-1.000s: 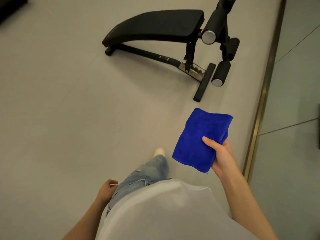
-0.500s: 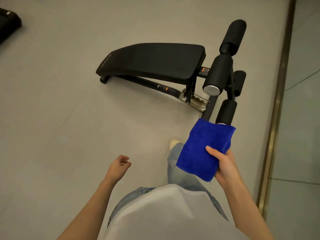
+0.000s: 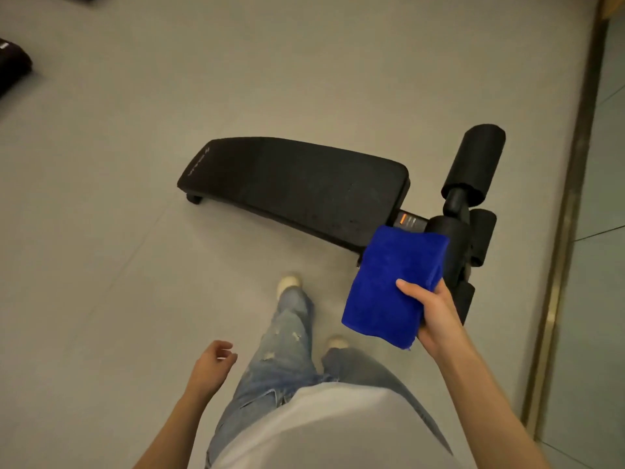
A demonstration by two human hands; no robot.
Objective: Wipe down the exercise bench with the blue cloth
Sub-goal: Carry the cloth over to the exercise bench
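While your right hand clamps the folded blue cloth, the bench lies ahead on the floor, its long axis stretching leftward; your left hand hangs loosely curled, empty, farther off.

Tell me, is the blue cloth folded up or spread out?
Folded. The blue cloth is a thick, neat rectangle held in the right hand.

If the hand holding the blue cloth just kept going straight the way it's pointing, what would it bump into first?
Probably the bench's black foam rollers. The right hand points forward and up in the picture with the blue cloth in front, so the cloth would likely touch first. Depth is unclear; it may pass above them.
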